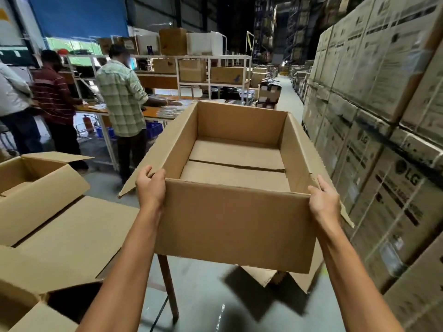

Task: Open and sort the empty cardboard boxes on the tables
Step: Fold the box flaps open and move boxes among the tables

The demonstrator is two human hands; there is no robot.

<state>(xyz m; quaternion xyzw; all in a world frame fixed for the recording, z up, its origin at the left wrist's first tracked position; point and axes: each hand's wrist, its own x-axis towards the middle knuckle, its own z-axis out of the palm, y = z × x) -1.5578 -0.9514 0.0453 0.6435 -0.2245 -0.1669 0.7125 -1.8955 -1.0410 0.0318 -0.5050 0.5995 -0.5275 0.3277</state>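
- Warehouse aisle with a grey concrete floor; tall stacks of printed brown shipping cartons line the right side, and several people work at a far table among white shelving.
- Large empty brown corrugated cardboard box hangs in the air in front of the person, over the floor. Its mouth faces up, its top flaps are splayed outward and its bottom flaps are folded shut.
- Left hand grips the near-left corner with fingers curled over the rim; right hand grips the near-right corner the same way. Both are clamped on the box, which they alone carry.
- Box's long axis seems to run away from the person, with the near wall spanning hand to hand.
- Just left stands a brown wooden-legged table — it carries other opened cardboard boxes, flaps spread.
- Sorting this box likely means swinging it left toward that table — the left hand is nearer and would lead, and the splayed left flap could catch the boxes already there.
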